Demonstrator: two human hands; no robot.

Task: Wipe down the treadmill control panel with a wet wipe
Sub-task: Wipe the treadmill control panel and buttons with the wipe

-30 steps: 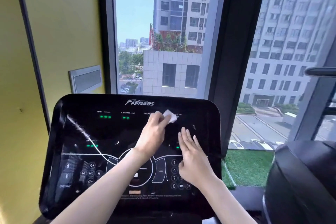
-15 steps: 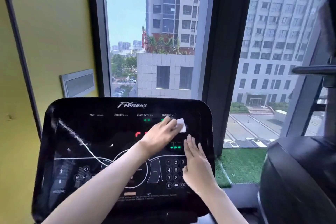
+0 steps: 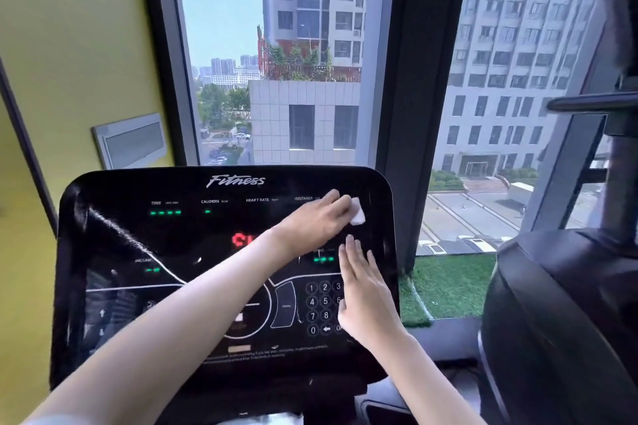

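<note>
Your left hand point(image 3: 316, 224) reaches across the treadmill control panel point(image 3: 138, 238) to its upper right corner, just under the label DISTANCE, and its curled fingers grip the one wet wipe point(image 3: 357, 212) against the glossy black surface. The wipe is a small white folded wad; it sticks out from your fingertips toward the right edge of the panel, and its longer side runs about up and down the panel. Your right hand point(image 3: 364, 293) holds nothing: it lies flat on the panel with straight fingers that point away from you, and it covers the right column of the number keypad point(image 3: 319, 302). The tips of these fingers are just below the wipe, not touching it. The single panel is wider than it is tall, its long axis goes from left to right, and the word Fitness is at the far edge. Four labels stand in its top row. Behind it are a window point(image 3: 310, 45) and a yellow wall point(image 3: 69, 28).
</note>
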